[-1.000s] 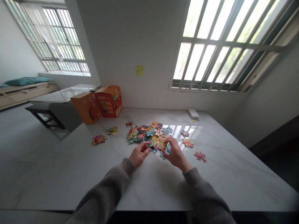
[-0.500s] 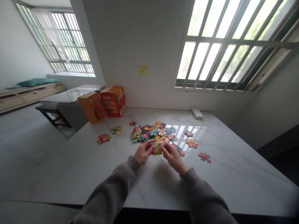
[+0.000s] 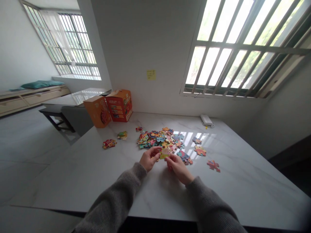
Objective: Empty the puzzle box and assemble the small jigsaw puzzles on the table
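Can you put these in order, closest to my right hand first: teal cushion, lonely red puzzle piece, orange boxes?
From your right hand:
1. Red puzzle piece, on the right.
2. Orange boxes, at the back left.
3. Teal cushion, far left, beyond the table.

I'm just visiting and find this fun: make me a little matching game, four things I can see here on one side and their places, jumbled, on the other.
Things
1. Sticky note
2. Yellowish puzzle piece
3. Teal cushion
4. Heap of puzzle pieces

Places
A. On the table, beyond the hands
B. On the low wooden bench
C. On the wall
D. Between the fingers of the left hand and right hand

Right pairs: 1-C, 2-D, 3-B, 4-A
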